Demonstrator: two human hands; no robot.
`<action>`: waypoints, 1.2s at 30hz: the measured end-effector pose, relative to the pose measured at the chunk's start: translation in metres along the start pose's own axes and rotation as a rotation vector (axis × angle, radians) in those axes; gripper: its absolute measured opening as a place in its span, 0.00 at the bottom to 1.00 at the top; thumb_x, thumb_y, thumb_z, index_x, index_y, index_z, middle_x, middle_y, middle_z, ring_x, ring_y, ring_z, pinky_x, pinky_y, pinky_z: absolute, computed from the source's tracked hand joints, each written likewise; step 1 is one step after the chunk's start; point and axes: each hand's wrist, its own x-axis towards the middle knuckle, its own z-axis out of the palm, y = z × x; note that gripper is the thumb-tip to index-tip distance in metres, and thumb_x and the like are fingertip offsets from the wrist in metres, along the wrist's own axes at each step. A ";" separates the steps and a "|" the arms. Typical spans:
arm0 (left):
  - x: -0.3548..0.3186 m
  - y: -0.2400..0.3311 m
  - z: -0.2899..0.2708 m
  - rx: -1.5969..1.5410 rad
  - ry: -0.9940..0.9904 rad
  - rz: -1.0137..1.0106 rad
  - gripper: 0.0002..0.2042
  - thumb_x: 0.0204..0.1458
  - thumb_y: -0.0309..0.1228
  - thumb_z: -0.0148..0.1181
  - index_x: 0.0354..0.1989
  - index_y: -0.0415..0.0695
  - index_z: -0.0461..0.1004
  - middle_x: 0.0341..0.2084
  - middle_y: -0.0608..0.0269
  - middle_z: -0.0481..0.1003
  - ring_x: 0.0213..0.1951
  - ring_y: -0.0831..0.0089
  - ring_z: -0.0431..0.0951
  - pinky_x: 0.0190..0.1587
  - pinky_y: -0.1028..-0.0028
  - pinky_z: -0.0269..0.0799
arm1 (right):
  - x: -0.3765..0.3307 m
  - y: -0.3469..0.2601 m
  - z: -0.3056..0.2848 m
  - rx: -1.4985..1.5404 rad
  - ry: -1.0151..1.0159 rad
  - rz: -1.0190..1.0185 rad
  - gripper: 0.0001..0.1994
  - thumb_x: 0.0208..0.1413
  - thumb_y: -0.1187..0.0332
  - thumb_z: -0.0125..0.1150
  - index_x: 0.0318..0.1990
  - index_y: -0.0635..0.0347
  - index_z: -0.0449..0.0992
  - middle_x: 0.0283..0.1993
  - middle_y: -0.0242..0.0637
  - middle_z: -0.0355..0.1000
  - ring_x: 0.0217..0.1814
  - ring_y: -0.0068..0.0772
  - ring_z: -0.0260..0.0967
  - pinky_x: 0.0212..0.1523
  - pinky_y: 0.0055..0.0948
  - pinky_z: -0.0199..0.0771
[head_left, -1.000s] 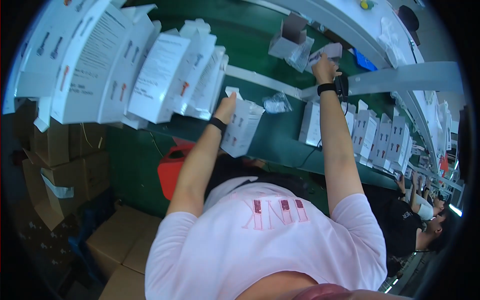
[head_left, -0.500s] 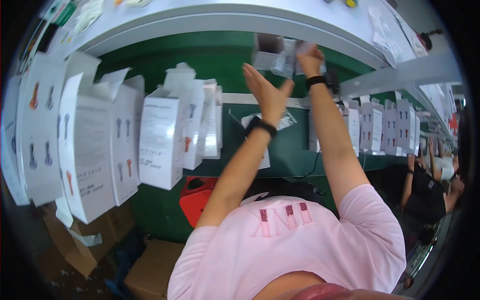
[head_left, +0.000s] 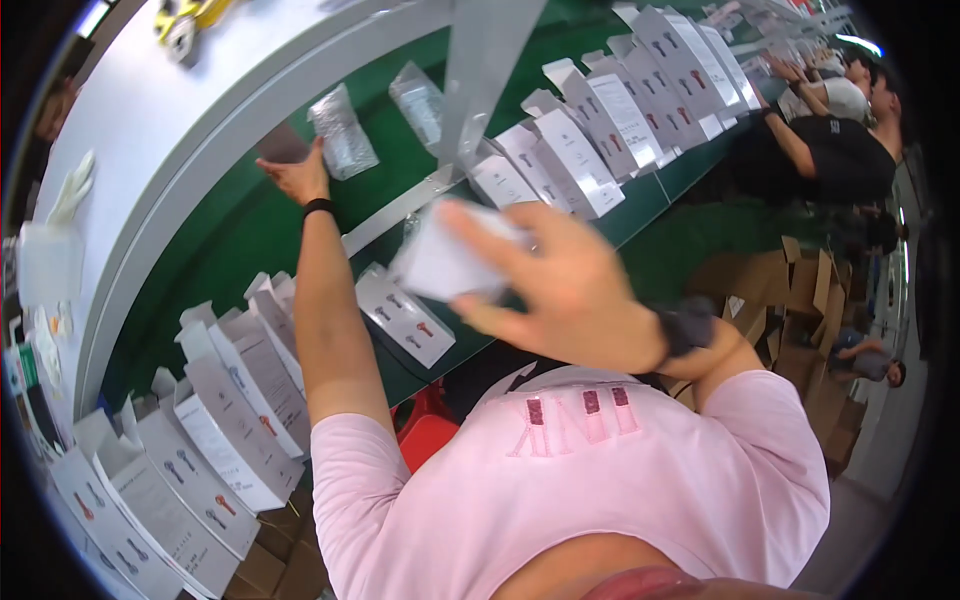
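Observation:
Close below my face, my right hand (head_left: 570, 285) is closed round a white, box-like thing (head_left: 435, 255), blurred by motion, with fingers over its top and the thumb beneath. Stretched out to the far left, my left hand (head_left: 298, 180) has thumb and fingers at either side of a small grey-brown box (head_left: 283, 145); its far part is hidden by the shelf edge. Beside that hand lies a clear-bagged item (head_left: 343, 132), and a second bagged item (head_left: 418, 108) is farther right. A white printed carton (head_left: 405, 315) lies on the green bench between my arms.
Open white cartons stand in a row at the left (head_left: 225, 430) and another at the right (head_left: 590, 130). A white shelf (head_left: 150, 190) overhangs the bench, with a pale post (head_left: 475, 90). A red stool (head_left: 428, 430) is below. Co-workers (head_left: 830, 150) sit at the right.
The view has turned right. My left hand has reached to the grey-brown box. My right hand has drawn back from the bench's far side and now holds the white thing close.

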 end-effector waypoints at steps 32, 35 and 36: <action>-0.209 0.097 -0.121 0.190 -0.524 0.199 0.20 0.51 0.37 0.59 0.44 0.31 0.67 0.38 0.37 0.72 0.41 0.43 0.72 0.44 0.51 0.69 | -0.049 0.084 0.032 0.426 -0.497 0.227 0.25 0.52 0.68 0.66 0.57 0.65 0.69 0.52 0.50 0.72 0.49 0.42 0.73 0.50 0.34 0.72; -0.096 0.043 -0.091 0.219 -0.101 0.044 0.44 0.43 0.47 0.68 0.63 0.32 0.53 0.50 0.35 0.68 0.53 0.44 0.68 0.54 0.55 0.66 | -0.042 0.058 0.082 0.767 -0.515 0.371 0.31 0.52 0.66 0.67 0.62 0.65 0.62 0.62 0.48 0.65 0.53 0.40 0.71 0.53 0.35 0.70; -0.068 0.037 -0.075 0.190 -0.012 -0.039 0.51 0.40 0.50 0.70 0.66 0.32 0.48 0.54 0.36 0.66 0.57 0.46 0.66 0.57 0.55 0.64 | -0.040 0.060 0.112 0.763 -0.516 0.377 0.31 0.52 0.66 0.67 0.62 0.65 0.62 0.62 0.48 0.65 0.53 0.40 0.71 0.53 0.35 0.70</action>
